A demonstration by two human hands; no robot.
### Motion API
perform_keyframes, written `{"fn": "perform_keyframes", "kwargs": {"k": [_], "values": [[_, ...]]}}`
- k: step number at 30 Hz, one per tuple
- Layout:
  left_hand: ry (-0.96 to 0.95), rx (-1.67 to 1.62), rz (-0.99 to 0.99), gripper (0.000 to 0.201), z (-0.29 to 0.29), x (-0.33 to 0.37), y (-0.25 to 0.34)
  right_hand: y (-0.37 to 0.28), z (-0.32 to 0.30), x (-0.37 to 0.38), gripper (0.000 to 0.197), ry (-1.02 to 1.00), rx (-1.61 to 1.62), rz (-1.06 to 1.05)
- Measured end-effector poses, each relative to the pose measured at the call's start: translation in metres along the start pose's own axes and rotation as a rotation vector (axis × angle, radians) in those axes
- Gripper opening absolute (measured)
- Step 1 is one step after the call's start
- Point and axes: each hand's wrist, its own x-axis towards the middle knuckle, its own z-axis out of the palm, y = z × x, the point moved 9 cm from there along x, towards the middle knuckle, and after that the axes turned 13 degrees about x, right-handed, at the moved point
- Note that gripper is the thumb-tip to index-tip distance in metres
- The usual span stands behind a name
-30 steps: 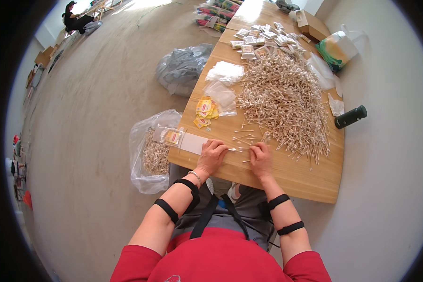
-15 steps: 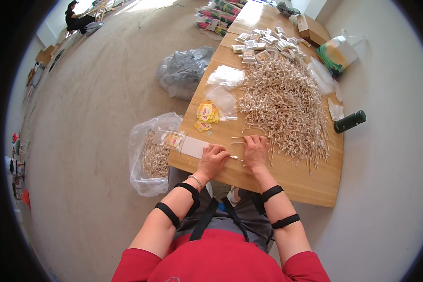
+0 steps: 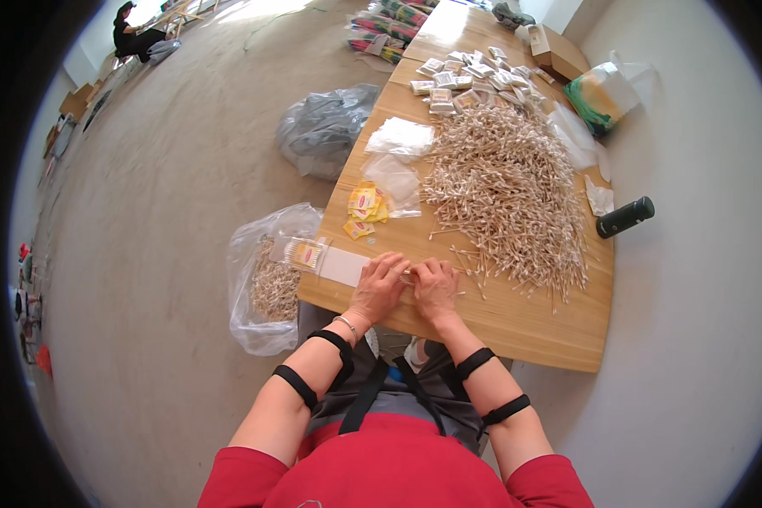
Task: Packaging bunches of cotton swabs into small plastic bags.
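My left hand (image 3: 379, 288) and my right hand (image 3: 434, 288) meet near the front edge of a wooden table (image 3: 516, 326). Between their fingertips they pinch a small bunch of cotton swabs (image 3: 408, 275). Just left of my left hand lies a flat white sleeve (image 3: 340, 265) and a filled packet of swabs with a yellow label (image 3: 303, 254). A big heap of loose cotton swabs (image 3: 508, 190) spreads over the table right of and beyond my hands.
Yellow labels (image 3: 364, 207) and clear bags (image 3: 395, 178) lie beyond my hands. Several filled packets (image 3: 466, 76) sit at the far end. A dark bottle (image 3: 625, 217) lies at the right edge. A clear sack of swabs (image 3: 271, 284) and a grey sack (image 3: 326, 127) stand on the floor left. Another person (image 3: 135, 30) sits far off.
My right hand reached up toward the heap half a second ago and has come back beside my left hand with swabs.
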Motion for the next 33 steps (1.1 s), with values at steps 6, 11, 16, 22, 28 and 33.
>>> {"fn": "perform_keyframes", "kwargs": {"k": [6,11,16,22,28,33], "values": [[-0.031,-0.051,0.096,0.021,0.007,-0.003,-0.002,0.021,-0.046,-0.023,0.032,0.055,0.089,0.0],[-0.015,-0.065,0.091,0.011,0.005,-0.003,0.0,0.06,-0.07,-0.027,0.048,0.073,-0.1,0.159],[-0.025,-0.103,0.08,0.01,0.008,-0.004,-0.002,0.072,-0.063,-0.024,0.049,0.058,-0.059,0.155],[-0.025,-0.034,0.135,0.014,0.007,-0.007,-0.001,0.052,-0.066,-0.023,0.038,0.05,-0.026,0.043],[-0.019,-0.013,0.231,0.017,0.006,-0.006,0.012,0.049,-0.049,0.0,0.016,0.151,0.054,0.016],[-0.065,-0.061,0.19,0.025,0.009,-0.007,0.008,0.018,-0.009,0.007,0.011,0.051,0.165,-0.011]]}}
